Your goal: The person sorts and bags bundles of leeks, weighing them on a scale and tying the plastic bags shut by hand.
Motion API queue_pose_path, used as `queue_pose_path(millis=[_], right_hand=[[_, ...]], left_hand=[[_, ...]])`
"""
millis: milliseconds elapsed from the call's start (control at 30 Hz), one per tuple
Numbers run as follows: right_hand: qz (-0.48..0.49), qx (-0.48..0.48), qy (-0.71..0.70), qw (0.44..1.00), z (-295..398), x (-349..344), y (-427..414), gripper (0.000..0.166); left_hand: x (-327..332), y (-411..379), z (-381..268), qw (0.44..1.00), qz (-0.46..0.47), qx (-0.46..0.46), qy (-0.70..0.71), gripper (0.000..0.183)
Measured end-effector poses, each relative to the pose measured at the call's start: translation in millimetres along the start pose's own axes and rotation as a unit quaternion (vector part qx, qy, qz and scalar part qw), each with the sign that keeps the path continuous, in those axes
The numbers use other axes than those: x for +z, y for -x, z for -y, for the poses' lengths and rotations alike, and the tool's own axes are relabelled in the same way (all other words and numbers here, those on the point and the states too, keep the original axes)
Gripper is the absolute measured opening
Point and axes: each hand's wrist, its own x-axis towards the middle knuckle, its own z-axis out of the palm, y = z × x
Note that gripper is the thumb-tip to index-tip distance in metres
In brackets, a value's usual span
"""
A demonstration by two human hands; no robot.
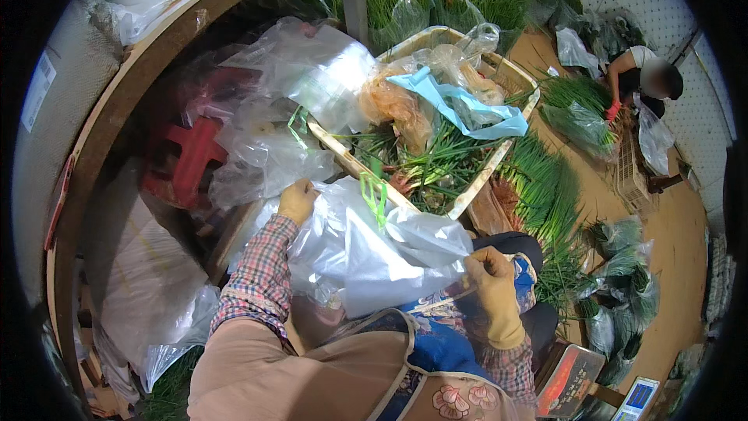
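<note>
A clear plastic bag (374, 251) is spread across the lap between both hands. My left hand (298, 201), in a yellowish glove, pinches its upper left edge. My right hand (492, 278), gloved alike, grips its right edge. Light green plastic ties (374, 196) lie over the top of the bag. Just beyond stands a cream plastic crate (467, 199) with green onions (432, 158), crumpled plastic bags and a light blue plastic strip (467, 111) on top. A heap of loose clear bags (327, 70) lies left of the crate.
Green onion bunches (537, 187) lie right of the crate. A red plastic stool (196, 158) is at left, beside a curved-looking wooden edge (105, 134). Bagged onions (625, 286) and a scale (570, 380) are at right. Another person (643, 79) handles onions at upper right.
</note>
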Motion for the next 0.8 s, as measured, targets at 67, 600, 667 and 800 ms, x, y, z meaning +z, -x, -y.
queue_pose_path(millis=[67, 600, 667, 800], right_hand=[[-0.009, -0.004, 0.006, 1.000, -1, -1, 2, 0.009], [0.331, -0.150, 0.179, 0.914, 4, -11, 38, 0.006], [0.260, -0.011, 0.055, 0.964, 27, -40, 55, 0.004], [-0.079, -0.013, -0.107, 0.991, 4, -92, 25, 0.008]], left_hand=[[3, -9, 0, 1.000, -0.007, 0.005, -0.003, 0.021], [-18, -71, 41, 0.961, -0.091, -0.071, -0.250, 0.020], [-81, -79, 108, 0.959, -0.055, -0.123, -0.248, 0.026], [-66, -82, 48, 0.946, 0.051, -0.091, -0.305, 0.036]])
